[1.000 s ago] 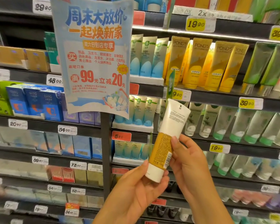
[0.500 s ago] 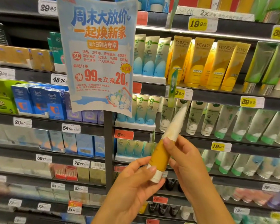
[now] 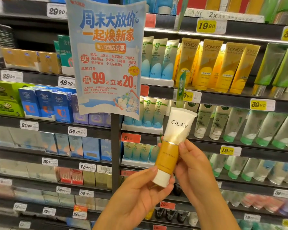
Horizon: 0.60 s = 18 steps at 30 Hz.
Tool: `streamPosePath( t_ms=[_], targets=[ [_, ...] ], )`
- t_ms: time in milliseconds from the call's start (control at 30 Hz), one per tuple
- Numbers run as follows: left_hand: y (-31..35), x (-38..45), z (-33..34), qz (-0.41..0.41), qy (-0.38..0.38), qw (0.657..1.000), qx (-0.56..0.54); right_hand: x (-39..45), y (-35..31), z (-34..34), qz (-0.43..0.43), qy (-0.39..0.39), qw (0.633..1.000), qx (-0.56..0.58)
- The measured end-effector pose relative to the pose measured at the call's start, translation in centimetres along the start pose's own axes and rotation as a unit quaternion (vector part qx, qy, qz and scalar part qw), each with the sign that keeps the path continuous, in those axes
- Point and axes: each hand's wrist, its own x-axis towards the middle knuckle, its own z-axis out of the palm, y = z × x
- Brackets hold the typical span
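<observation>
Both hands hold an Olay tube [image 3: 169, 156] up in front of the store shelves, cap downward and crimped end upward, leaning a little to the right at the top. The tube's upper part is white with the OLAY lettering facing the camera, its lower part is orange, and its cap is white.

The left hand [image 3: 140, 195] cradles the cap from below, thumb against the cap's left side and fingers curled underneath it. The right hand [image 3: 193, 171] grips the orange part, thumb on the front near the silver band and fingers wrapped round behind, one fingertip showing at the tube's left edge.

Behind the tube stand rows of pale green tubes [image 3: 218, 123] on a shelf with a yellow 19.90 price tag [image 3: 229, 150]. One shelf higher are yellow Pond's tubes [image 3: 211, 67]. A blue promotional poster [image 3: 106, 55] with Chinese text hangs to the left, with blue Durex boxes [image 3: 45, 105] further left.
</observation>
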Motion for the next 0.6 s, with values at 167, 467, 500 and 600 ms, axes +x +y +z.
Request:
streamPosePath(
  t_ms=[167,467,500,600],
  targets=[
    [-0.22,0.36,-0.5,0.077,0.052,0.991,0.098,0.13,-0.02,-0.15,-0.011,-0.002,1.0,-0.027],
    [-0.33,0.42,-0.69,0.275,0.159,0.835,0.45,-0.13,0.19,-0.31,0.014,0.019,0.997,-0.079],
    [-0.4,0.5,-0.72,0.277,0.161,0.83,0.457,-0.15,0.2,-0.32,0.015,0.023,0.997,-0.078],
    [-0.67,0.66,-0.88,0.284,0.17,0.813,0.479,-0.16,0.17,-0.38,0.02,0.027,0.998,-0.061]
  ],
)
